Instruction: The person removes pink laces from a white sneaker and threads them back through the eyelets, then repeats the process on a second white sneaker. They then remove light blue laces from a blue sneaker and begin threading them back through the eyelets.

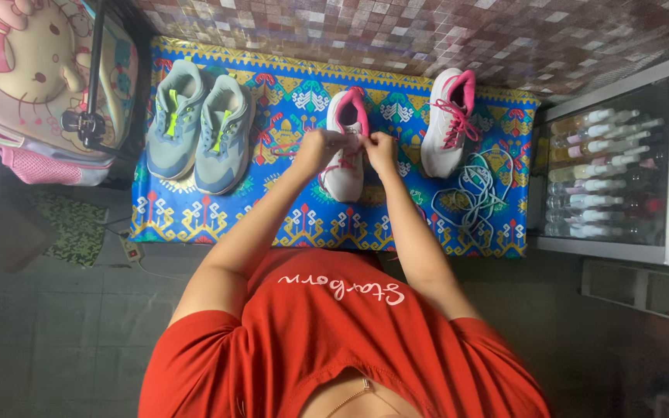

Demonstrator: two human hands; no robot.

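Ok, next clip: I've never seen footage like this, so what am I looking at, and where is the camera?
One camera, worn on a person's head, looks straight down. The person's left hand and right hand both pinch the pink lace of a white-and-pink sneaker on a blue patterned mat. Its matching white-and-pink shoe stands to the right, beside a loose coil of pale blue laces. A pair of grey-blue sneakers with yellow-green laces sits to the left. A glass-fronted cabinet of bottles is far right.

Both hands [350, 149] cover the middle of the white-pink shoe [344, 166] and its laces; at nine o'clock, the cartoon bag [32, 77] runs off frame.
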